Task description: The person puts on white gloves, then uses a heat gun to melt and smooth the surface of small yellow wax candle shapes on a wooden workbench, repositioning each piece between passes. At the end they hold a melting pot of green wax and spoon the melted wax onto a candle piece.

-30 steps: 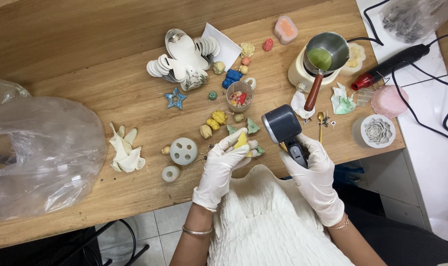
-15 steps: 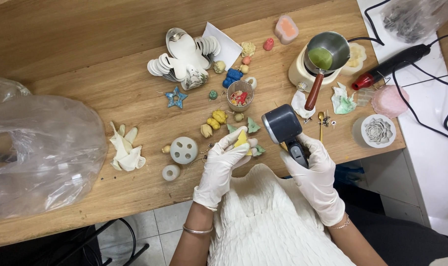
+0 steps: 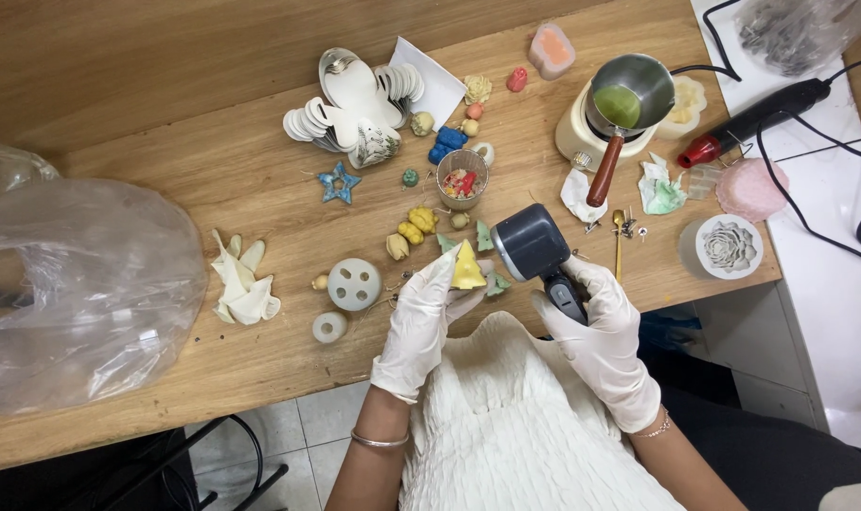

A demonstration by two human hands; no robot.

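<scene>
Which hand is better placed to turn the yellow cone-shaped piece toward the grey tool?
Left. The left hand already grips the yellow piece at its fingertips, beside the tool's grey head. The right hand is full, wrapped around the tool's handle.

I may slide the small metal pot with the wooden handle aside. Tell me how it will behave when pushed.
The pot sits raised on a cream base, so it may tip. Green liquid inside would probably slosh. The long handle overhangs, likely swinging it round.
</scene>
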